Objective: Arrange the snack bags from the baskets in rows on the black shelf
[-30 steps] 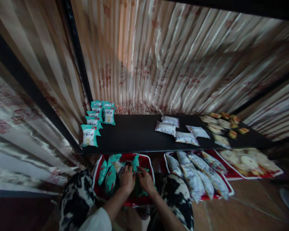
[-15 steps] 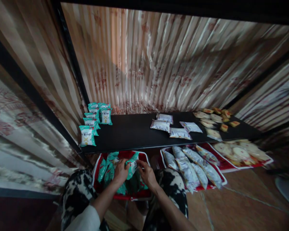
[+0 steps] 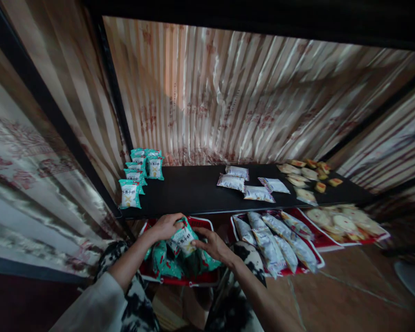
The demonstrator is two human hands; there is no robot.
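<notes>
Between my two hands is a green and white snack bag (image 3: 183, 238), its printed white front turned up towards me. My left hand (image 3: 166, 226) grips its upper left edge. On the right side, my right hand (image 3: 210, 244) has its thumb and fingers closed on the bag's edge. Just below lies a red basket (image 3: 212, 278) with several more green snack bags (image 3: 162, 259) in it. Similar green bags (image 3: 130, 193) stand upright in rows at the left end of the black shelf (image 3: 186, 189).
White snack packets (image 3: 258, 193) lie mid-shelf, with small yellow pastries (image 3: 320, 187) and flat wrapped items (image 3: 306, 195) farther right. Below, a second red basket (image 3: 318, 263) holds silvery packets (image 3: 269, 244); another holds round pale packs (image 3: 344, 221). A dark post (image 3: 110, 87) rises at left.
Both hands have raised the snack bag slightly out of the basket and turned its printed front upward. My left hand has moved up and to the left. The view has shifted a little.
</notes>
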